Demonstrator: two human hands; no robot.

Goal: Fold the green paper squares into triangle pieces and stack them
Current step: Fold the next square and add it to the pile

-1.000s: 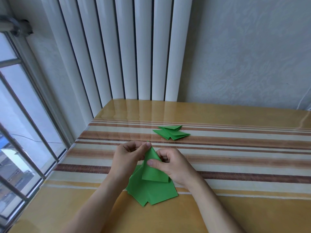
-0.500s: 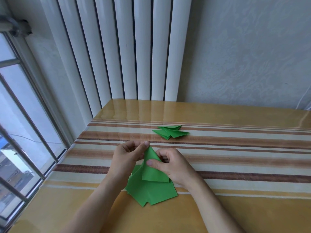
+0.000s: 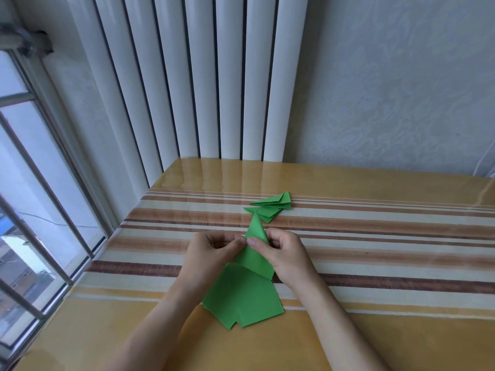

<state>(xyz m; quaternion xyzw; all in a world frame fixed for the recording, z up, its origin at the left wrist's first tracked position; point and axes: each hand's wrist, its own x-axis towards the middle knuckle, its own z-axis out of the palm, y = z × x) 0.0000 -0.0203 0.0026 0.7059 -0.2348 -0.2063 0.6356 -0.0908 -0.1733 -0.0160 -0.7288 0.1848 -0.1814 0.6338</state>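
Observation:
A half-folded green paper piece (image 3: 254, 253) stands with its tip pointing away from me, over a loose pile of flat green squares (image 3: 242, 298) on the near part of the table. My left hand (image 3: 211, 254) pinches its left edge with thumb and fingers. My right hand (image 3: 284, 257) pinches the right edge, thumb on top of the fold. Both thumbs meet at the middle of the piece. Farther back lies a small stack of folded green triangles (image 3: 272, 207).
The table (image 3: 375, 277) has a glossy striped cover and yellow borders. A white ribbed radiator (image 3: 203, 84) rises behind it. A barred window (image 3: 32, 210) runs along the left edge. A pale wall fills the right background.
Both hands slid down the piece, so its tip now sticks out well above my fingers and the piece looks narrower.

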